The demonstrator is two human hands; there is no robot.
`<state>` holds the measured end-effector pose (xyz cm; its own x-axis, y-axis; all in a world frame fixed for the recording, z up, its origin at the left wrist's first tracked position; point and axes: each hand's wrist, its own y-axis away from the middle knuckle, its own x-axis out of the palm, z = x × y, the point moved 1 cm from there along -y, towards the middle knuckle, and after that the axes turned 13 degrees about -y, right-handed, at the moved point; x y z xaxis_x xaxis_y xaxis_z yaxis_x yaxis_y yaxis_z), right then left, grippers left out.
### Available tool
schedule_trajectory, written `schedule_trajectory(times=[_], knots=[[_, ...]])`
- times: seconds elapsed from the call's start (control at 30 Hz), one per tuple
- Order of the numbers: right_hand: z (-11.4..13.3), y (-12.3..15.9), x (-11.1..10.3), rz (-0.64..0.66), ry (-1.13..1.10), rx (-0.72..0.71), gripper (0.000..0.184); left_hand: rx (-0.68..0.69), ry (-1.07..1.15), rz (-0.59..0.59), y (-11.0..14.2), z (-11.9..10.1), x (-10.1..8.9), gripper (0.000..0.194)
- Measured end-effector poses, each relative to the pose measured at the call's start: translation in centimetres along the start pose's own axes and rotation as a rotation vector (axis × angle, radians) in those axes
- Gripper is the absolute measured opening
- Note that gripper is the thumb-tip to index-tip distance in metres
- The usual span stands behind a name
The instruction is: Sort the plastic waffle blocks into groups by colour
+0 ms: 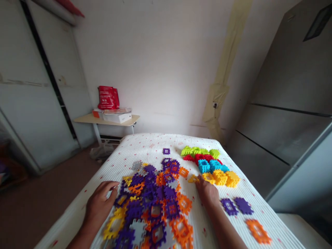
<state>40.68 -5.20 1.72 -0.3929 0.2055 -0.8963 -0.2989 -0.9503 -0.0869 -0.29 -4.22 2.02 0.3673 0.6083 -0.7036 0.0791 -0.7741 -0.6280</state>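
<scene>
My left hand (101,197) rests at the left edge of a mixed heap of interlocking plastic tiles (149,194), mostly purple, with orange, grey and yellow ones. Its fingers are curved, the thumb stands apart, and nothing shows between them. My right hand (208,192) reaches to the right of the heap with its fingers closed on a yellow interlocking tile (193,178); the fingertips are partly hidden behind the hand. Just beyond it runs a row of yellow tiles (220,177), grouped in stacks.
Behind the yellow row lie blue (204,166), red (203,158) and green tiles (197,151). Two purple tiles (243,205) and an orange tile (258,231) lie right of my forearm. A small table (85,119) with boxes stands back left; a refrigerator (282,103) stands right.
</scene>
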Motion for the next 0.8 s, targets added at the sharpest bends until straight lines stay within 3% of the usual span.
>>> schedule_trajectory(times=[0.17, 0.3, 0.53, 0.67, 0.8], knots=[[-0.1, -0.2, 0.0, 0.048, 0.088, 0.008, 0.042, 0.012, -0.034, 0.046, -0.2, -0.6, 0.2, 0.023], [0.1, 0.0, -0.3, 0.057, 0.09, -0.004, 0.043, 0.055, -0.073, 0.141, -2.0, -1.8, 0.9, 0.026], [0.3, 0.4, -0.5, 0.056, 0.077, 0.015, 0.045, 0.17, -0.191, 0.478, -8.8, -5.7, 4.4, 0.023], [0.1, 0.6, -0.3, 0.043, 0.068, 0.004, 0.048, 0.112, -0.326, 0.669, -11.7, -7.3, 6.8, 0.035], [-0.1, 0.9, -0.2, 0.034, 0.065, -0.006, 0.048, 0.055, -0.446, 0.786, -12.9, -8.3, 8.2, 0.038]])
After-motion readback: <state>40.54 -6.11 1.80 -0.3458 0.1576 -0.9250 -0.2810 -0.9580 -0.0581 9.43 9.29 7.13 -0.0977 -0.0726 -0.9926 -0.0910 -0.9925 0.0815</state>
